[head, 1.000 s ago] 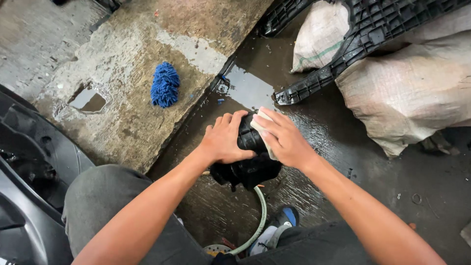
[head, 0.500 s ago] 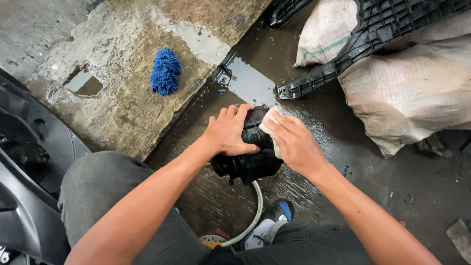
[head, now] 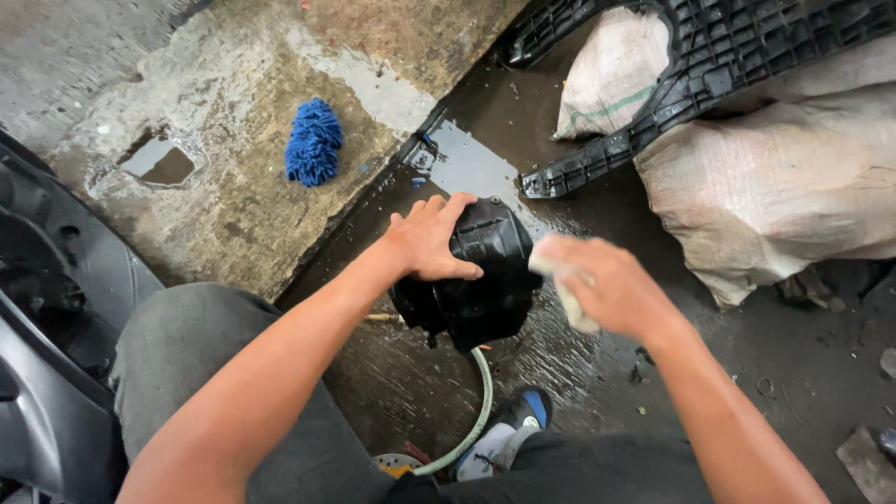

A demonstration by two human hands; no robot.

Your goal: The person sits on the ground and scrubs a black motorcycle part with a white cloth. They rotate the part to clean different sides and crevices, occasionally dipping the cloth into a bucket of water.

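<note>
**A:** Head view: left hand (head: 427, 241) clamped over the top of a black plastic part (head: 471, 280), fingers curled on its upper edge. Part is held just above wet floor (head: 523, 355), between the knees.

**B:** Right hand?

**A:** Right hand (head: 607, 289) is closed around a pale cloth (head: 565, 289), blurred, at the part's right side. Can't tell if cloth touches the part.

**B:** Surroundings?

**A:** Hose (head: 476, 401) curves under the part toward a shoe (head: 509, 429). Blue mitt (head: 313, 142) lies on the concrete slab (head: 187, 215), well apart, up-left. Small puddle (head: 161, 163) left of the mitt. Two sacks (head: 775, 196) upper right, with a black ribbed panel (head: 691, 84) lying across them. Dark scooter body (head: 47, 327) at the left edge.
</note>
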